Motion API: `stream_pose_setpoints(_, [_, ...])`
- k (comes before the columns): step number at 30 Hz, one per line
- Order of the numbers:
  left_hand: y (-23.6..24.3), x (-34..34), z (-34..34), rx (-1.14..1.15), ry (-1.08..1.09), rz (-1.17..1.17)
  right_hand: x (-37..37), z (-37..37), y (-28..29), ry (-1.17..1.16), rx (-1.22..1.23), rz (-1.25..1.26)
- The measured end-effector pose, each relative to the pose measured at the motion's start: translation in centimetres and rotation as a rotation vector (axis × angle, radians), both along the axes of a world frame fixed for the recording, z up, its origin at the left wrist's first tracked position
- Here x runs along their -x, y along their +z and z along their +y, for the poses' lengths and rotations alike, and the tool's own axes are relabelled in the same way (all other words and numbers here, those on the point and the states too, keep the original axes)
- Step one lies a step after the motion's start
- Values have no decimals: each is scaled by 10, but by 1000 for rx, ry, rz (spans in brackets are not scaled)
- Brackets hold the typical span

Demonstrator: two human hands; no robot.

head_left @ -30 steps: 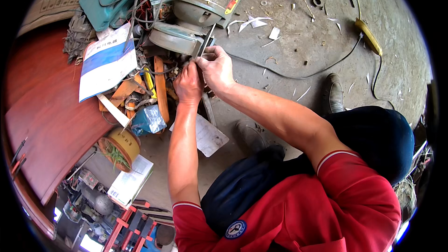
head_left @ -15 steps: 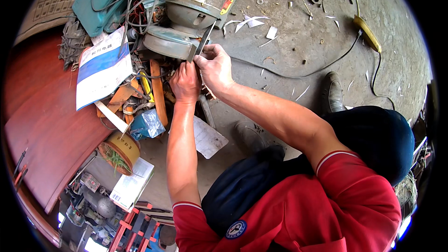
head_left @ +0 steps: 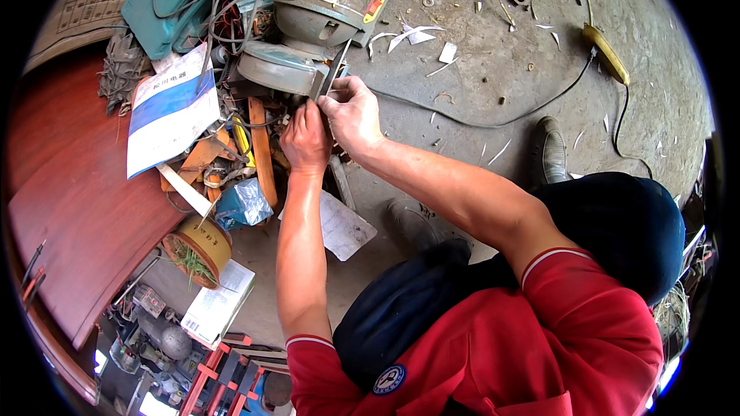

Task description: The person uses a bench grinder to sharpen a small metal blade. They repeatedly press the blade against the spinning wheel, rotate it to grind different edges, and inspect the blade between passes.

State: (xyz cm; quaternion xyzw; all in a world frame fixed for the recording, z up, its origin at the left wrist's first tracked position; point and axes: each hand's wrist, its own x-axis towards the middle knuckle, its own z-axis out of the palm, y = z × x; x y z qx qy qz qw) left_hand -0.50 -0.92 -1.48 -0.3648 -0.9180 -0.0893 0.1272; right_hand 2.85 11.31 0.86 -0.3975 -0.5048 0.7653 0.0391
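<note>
A grey-green bench grinder [head_left: 331, 8] stands at the top middle, its rounded wheel guard [head_left: 276, 68] turned toward me. Beside the guard's right end, a narrow dark metal blade [head_left: 334, 69] points up and away, its far tip pale. My right hand [head_left: 354, 114] pinches the blade's near end between thumb and fingers. Just left of it, my left hand [head_left: 306, 137] is closed, fingertips at the blade's lower end under the guard. Its grip is partly hidden. The contact between blade and wheel is hidden too.
Left of the grinder lie a teal plastic case [head_left: 173, 8], tangled cables, a blue-and-white booklet [head_left: 173, 112] and wooden pieces. A reddish-brown tabletop [head_left: 85, 208] fills the left. A black cord [head_left: 493, 126] crosses the floor to a yellow handheld tool [head_left: 607, 54]. Paper scraps litter the concrete.
The blade's far tip has shifted slightly left and nearer to me, and my right hand moved a little with it. A small orange glow beside the guard no longer shows.
</note>
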Motion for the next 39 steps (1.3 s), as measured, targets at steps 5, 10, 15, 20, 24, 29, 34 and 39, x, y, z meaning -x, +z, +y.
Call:
stream_pose_setpoints(5, [5,-5,0,22,13,6,-2,-3,-2,19,-23,-6])
stream_pose_setpoints(10, [6,-6,-2,9,3,4,-4,-6,-4,39,-26,-10])
stream_pose_setpoints(15, [6,-11,-6,12,14,23,-7,-8,-1,49,-13,-10])
stream_pose_setpoints(20, [7,-17,-10,42,50,10,-10,-12,-1,47,0,13])
stream_pose_setpoints(24, [7,-20,-12,4,30,49,-13,-15,-2,64,-26,8])
stream_pose_setpoints(29, [10,-27,-16,20,55,19,-16,-20,-5,91,-54,2])
stream_pose_setpoints(34, [11,-34,-20,38,90,10,-19,-22,-3,102,-45,5])
stream_pose_setpoints(39, [12,-39,-24,2,81,16,-24,-25,0,118,-57,6])
